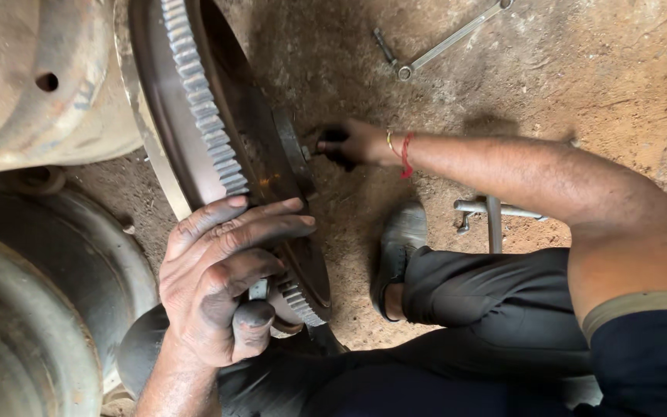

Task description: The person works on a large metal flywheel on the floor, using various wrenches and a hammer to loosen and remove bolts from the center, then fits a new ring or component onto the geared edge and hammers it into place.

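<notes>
Both hands grip a greasy, rusty toothed flywheel (218, 147).

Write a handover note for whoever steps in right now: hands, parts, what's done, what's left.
Left hand: fingers wrapped over the toothed rim of the flywheel, steadying it on edge.
Right hand: reached to the flywheel's far face, closed on a small dark tool or fastener; which one cannot be told.
Nearby: spanner on the dirt floor above, cross-shaped wrench by the knee, brake drums at left.
Done: flywheel stands braced.
Left: whatever sits at the centre plate; its state is hidden.
</notes>
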